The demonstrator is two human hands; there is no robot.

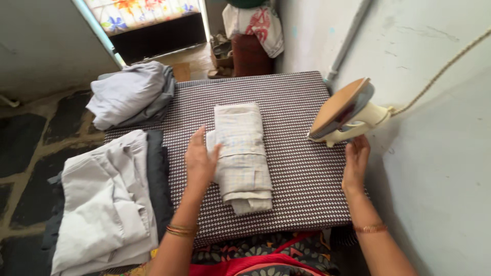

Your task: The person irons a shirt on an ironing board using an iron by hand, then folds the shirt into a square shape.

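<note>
A folded pale checked garment [243, 153] lies lengthwise in the middle of a table covered with a black-and-white houndstooth cloth [302, 179]. My left hand [200, 161] rests flat against the garment's left edge, fingers together. My right hand [356, 162] hovers open at the table's right edge, just below a cream electric iron [345, 112] that stands tilted on its heel, soleplate facing up and left. The hand is close to the iron but not gripping it.
A stack of folded grey and dark clothes [110, 204] lies at the table's left. A loose grey garment [133, 94] is heaped at the far left corner. The iron's braided cord [440, 71] runs up the right wall. A doorway with a floral curtain [143, 13] is beyond.
</note>
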